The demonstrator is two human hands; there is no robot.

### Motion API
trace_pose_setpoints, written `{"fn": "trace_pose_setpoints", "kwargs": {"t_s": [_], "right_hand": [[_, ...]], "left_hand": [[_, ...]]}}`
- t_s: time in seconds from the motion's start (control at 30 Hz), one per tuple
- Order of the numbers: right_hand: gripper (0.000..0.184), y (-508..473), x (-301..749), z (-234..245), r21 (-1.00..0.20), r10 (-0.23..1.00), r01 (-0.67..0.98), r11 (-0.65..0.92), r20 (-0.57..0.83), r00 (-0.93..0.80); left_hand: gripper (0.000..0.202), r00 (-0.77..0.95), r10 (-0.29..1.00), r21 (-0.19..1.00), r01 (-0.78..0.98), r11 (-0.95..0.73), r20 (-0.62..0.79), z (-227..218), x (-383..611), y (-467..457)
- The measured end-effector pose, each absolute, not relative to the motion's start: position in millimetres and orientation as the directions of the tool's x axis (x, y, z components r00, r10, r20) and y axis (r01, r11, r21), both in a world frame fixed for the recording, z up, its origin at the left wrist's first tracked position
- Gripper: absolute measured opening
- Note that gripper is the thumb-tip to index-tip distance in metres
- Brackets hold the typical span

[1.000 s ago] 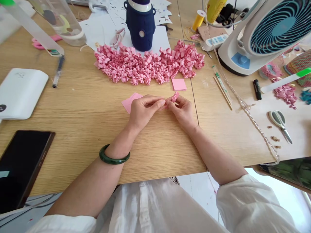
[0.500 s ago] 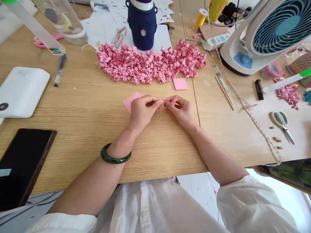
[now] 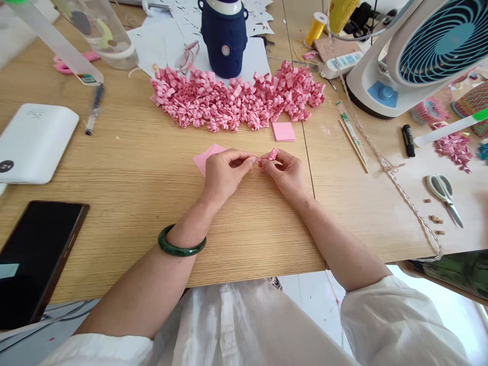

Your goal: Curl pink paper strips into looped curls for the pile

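Note:
Above the table's middle, my left hand [image 3: 227,173] and my right hand [image 3: 282,170] meet fingertip to fingertip. Both pinch a small pink paper curl [image 3: 273,154], whose looped part rises above the right fingers. Its strip end runs across to the left thumb and forefinger, mostly hidden by them. A thin thread-like line shows just under the right fingertips. Beside my left hand lies a pink paper sheet [image 3: 206,156], partly covered by it. Behind my right hand sits a stack of pink paper squares [image 3: 283,131]. A long heap of pink paper curls [image 3: 229,101] stretches beyond.
A dark blue bottle [image 3: 223,40] stands behind the heap on white paper. On the right are a fan [image 3: 385,96], wooden sticks [image 3: 354,146], a twisted cord [image 3: 402,195] and scissors [image 3: 444,195]. A phone [image 3: 40,254] and a white power bank [image 3: 38,142] lie left.
The looped part of the pink curl has turned up above the right fingers, and the thin line below the fingertips now shows. My hands have barely moved.

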State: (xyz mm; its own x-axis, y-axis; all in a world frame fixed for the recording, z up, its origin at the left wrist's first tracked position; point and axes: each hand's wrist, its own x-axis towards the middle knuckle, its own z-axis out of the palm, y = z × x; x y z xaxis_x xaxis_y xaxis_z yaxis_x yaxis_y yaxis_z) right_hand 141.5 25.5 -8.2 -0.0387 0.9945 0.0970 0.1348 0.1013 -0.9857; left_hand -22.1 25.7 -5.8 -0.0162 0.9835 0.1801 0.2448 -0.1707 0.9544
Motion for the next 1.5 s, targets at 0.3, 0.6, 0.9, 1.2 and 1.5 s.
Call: {"fn": "trace_pose_setpoints", "kwargs": {"t_s": [0.3,0.6,0.9,1.2,1.5], "right_hand": [[0.008,24.9,141.3,-7.7,-0.988,0.996,0.127,0.086,0.084,-0.024],[0.010,25.1,142.0,-7.0,-0.986,0.998,0.155,0.068,0.067,-0.012],[0.012,24.8,142.5,-6.1,-0.984,0.997,0.161,0.073,0.068,-0.037],[0.017,25.4,141.5,-8.8,-0.979,0.993,0.177,0.098,0.083,-0.088],[0.018,23.5,142.2,-8.4,-0.979,0.988,0.170,0.116,0.096,-0.123]], "left_hand": [[0.012,0.004,0.974,0.946,0.239,-0.219,0.225,-9.7,-21.9,26.7],[0.006,0.003,0.988,0.964,0.218,-0.149,0.152,-7.2,-22.9,26.3],[0.008,-0.031,0.986,0.957,0.246,-0.152,0.164,-5.7,-22.6,26.8],[0.009,-0.037,0.986,0.974,0.166,-0.157,0.165,-10.5,-21.5,26.5],[0.010,-0.019,0.991,0.977,0.176,-0.124,0.129,-9.5,-21.6,26.4]]}}
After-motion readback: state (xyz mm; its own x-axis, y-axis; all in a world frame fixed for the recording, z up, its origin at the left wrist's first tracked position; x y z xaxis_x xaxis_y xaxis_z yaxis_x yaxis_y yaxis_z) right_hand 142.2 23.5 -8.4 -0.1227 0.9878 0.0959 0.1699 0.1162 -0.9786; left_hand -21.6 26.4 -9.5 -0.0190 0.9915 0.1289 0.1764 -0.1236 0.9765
